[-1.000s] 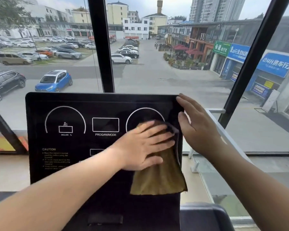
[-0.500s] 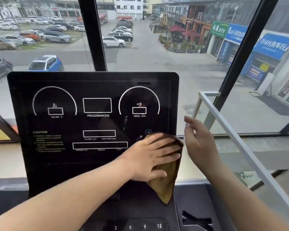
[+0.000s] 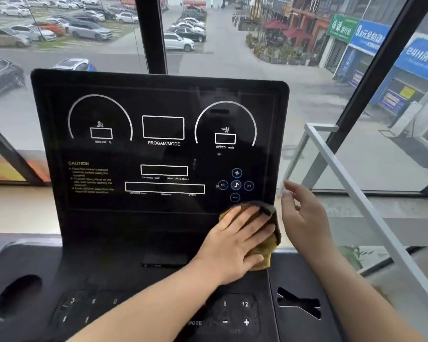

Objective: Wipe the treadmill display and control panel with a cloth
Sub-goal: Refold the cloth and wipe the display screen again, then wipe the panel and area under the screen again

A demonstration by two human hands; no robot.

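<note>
**Cloth at the display's lower right corner, with open room only to the left and below**

A person's left grip, a bare hand with fingers straight and spread, presses a yellow-brown cloth flat against the lower right corner of the treadmill display, just under the round music buttons; the cloth is pinned under the palm, not clenched. The right grip hangs released and holds nothing, just beside the display's right edge; whether its fingertips touch that edge cannot be told. From the cloth, nearly all of the display lies to the left and above, its long axis running side to side; the control panel, with its numbered keys, lies below, nearer the person. The left grip already has the cloth, so a sweep leftward along the bottom band looks likeliest. To the right the display ends at once, with a white rail beyond; downward, the cloth's lower end already reaches the step onto the console.
</note>
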